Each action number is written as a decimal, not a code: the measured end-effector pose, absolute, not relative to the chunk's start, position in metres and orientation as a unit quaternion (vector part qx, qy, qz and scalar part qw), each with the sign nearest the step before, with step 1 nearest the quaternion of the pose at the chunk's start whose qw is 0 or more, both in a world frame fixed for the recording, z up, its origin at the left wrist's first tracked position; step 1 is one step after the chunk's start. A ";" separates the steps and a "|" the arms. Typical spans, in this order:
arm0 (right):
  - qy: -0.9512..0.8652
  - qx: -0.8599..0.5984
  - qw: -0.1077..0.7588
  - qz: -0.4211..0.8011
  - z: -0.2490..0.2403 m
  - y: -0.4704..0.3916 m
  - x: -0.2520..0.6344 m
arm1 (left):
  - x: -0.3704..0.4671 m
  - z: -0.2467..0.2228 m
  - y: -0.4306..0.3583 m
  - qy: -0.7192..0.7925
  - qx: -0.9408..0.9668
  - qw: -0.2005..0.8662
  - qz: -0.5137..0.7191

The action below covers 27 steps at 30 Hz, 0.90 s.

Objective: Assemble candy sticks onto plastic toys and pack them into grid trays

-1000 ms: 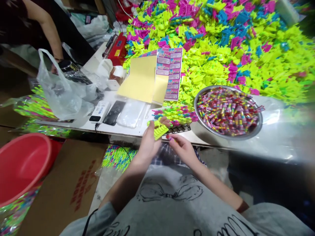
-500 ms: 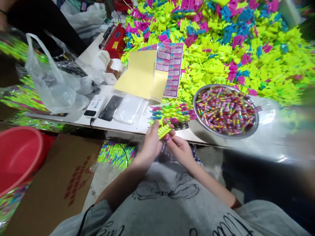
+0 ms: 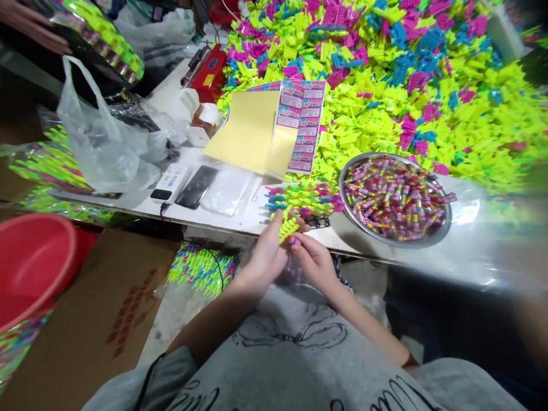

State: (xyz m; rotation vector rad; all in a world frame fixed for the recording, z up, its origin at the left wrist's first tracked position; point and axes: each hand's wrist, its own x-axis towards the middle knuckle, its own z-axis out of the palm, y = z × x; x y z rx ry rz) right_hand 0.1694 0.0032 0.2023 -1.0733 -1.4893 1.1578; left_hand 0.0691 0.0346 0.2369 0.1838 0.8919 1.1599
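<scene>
My left hand is closed around a yellow-green plastic toy piece at the table's front edge. Close beside it, my right hand pinches a small wrapped candy with a pink and purple wrapper, held against the toy's lower end. Just beyond my hands lies a stack of assembled toys in yellow, pink and blue, resting on a dark frame. A steel bowl of wrapped candies stands to the right.
A large heap of plastic pieces covers the table's back. Printed label sheets, a black phone, clear bags and a white plastic bag lie left. A red basin and cardboard box are below. Another person's hand is upper left.
The other person's hand and a bag of toys have come into view at the upper left. My hands keep nearly the same pose; the view has shifted slightly.
</scene>
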 end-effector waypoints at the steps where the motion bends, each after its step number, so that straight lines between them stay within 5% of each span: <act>1: -0.609 -0.438 0.467 0.468 0.202 0.003 0.169 | 0.069 0.237 0.034 0.411 0.092 0.729 0.540; 13: -0.647 -0.445 0.466 0.409 0.205 0.000 0.173 | 0.080 0.235 0.024 0.454 0.203 0.577 0.648; 22: -0.673 -0.448 0.447 0.382 0.221 0.000 0.176 | 0.064 0.240 0.011 0.333 0.207 0.748 0.536; 27: -0.658 -0.434 0.474 0.392 0.219 -0.005 0.180 | 0.061 0.247 0.001 0.330 0.267 0.739 0.523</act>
